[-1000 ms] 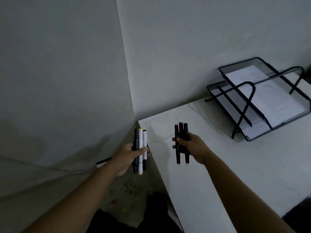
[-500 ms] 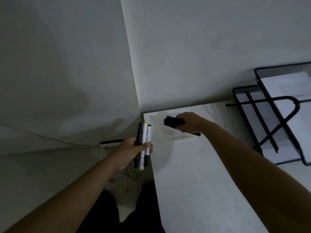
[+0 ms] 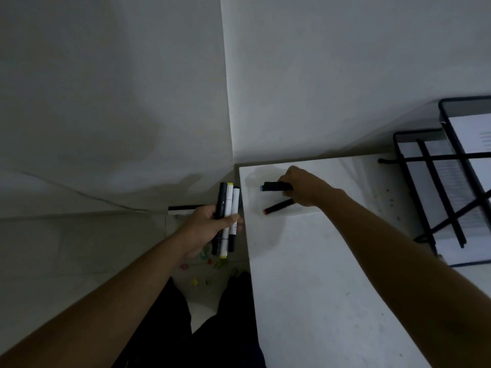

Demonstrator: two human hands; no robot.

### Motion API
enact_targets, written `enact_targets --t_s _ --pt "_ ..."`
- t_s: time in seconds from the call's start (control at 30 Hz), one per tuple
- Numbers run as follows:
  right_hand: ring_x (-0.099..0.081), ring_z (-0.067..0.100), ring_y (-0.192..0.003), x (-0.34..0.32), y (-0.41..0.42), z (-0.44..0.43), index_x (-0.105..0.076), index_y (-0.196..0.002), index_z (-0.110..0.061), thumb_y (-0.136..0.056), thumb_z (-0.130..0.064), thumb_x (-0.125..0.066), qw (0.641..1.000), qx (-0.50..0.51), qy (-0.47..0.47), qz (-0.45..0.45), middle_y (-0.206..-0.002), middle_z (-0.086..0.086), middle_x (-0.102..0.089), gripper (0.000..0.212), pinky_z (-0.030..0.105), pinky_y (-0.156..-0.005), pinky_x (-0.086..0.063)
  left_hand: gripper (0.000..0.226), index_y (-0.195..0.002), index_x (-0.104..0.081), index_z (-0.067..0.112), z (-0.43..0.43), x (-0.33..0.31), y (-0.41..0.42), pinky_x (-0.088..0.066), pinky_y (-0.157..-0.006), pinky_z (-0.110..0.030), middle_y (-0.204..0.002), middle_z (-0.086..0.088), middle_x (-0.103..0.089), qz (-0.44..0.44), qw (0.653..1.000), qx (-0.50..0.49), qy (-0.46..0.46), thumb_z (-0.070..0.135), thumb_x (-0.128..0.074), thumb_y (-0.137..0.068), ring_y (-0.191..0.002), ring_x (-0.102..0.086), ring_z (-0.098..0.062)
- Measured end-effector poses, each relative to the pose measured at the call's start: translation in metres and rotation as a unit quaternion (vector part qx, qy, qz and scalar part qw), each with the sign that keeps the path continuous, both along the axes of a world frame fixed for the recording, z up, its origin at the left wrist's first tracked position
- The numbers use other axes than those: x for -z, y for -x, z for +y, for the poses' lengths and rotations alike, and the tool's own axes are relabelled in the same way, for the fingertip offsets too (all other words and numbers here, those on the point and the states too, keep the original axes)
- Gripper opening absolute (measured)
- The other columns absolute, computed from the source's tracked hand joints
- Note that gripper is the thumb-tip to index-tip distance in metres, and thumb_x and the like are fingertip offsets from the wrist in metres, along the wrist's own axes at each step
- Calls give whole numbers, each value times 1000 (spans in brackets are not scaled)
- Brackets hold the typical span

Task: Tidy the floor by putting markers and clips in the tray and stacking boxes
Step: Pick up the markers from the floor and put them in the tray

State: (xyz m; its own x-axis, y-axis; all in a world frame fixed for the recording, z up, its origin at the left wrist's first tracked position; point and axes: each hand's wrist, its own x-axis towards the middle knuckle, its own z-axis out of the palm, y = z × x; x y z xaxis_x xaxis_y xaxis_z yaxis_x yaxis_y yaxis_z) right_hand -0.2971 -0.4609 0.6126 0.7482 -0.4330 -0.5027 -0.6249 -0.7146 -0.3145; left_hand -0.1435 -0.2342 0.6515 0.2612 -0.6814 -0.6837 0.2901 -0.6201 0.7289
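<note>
My right hand (image 3: 303, 188) is curled round a black marker with a blue end (image 3: 276, 186), held low over the shallow pale tray (image 3: 253, 181) on the table (image 3: 318, 288) corner. At its 6 o'clock a red-tipped marker (image 3: 277, 207) lies in the tray, its far end at my fingers; whether I grip it too, I cannot tell. At the tray's 9 o'clock, my left hand (image 3: 210, 224) grasps three upright markers (image 3: 225, 205). Coloured clips (image 3: 210, 261) dot the floor at its 6 o'clock. A black wire paper rack (image 3: 438, 195) sits at the tray's 3 o'clock.
</note>
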Motion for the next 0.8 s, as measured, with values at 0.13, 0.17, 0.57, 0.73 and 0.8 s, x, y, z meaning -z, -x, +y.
enact_targets --t_s 0.13,0.17,0.57,0.73,0.8 --pt "-54 21 -94 -9 11 2 -62 -110 -20 -90 -21 -61 999 -28 -37 11 -99 0 -53 20 30 -78 -39 16 -99 -69 11 -2 3 -1 -52 -87 -34 -99 -9 -74 -8 1000 16 4 21 -65 -87 -95 -69 -21" --pt "-56 20 -95 -9 15 3 -62 -111 -21 -89 -21 -63 998 -37 -47 19 -101 1 -57 23 31 -81 -43 15 -98 -69 11 -2 4 -1 -52 -88 -35 -98 -8 -74 -10 1000 19 6 21 -65 -88 -95 -69 -21" --pt "-58 28 -109 3 26 15 -54 -131 -23 -90 -22 -61 996 -46 -28 72 -124 8 -60 41 39 -95 -48 10 -95 -69 12 1 4 9 -53 -71 -23 -94 -8 -75 7 1000 -4 14 17 -64 -88 -84 -71 -14" --pt "-58 28 -109 8 28 20 -58 -128 -18 -91 -18 -60 998 -18 -48 19 -124 10 -60 37 37 -95 -47 15 -100 -68 9 2 3 7 -53 -70 -22 -96 -7 -75 4 1000 7 11 18 -64 -88 -86 -71 -13" --pt "-58 28 -106 7 27 18 -59 -126 -17 -93 -20 -58 999 -29 -28 -15 -122 10 -58 34 37 -92 -47 18 -103 -67 8 2 4 7 -52 -73 -23 -96 -6 -75 6 1000 7 12 18 -64 -88 -87 -71 -14"
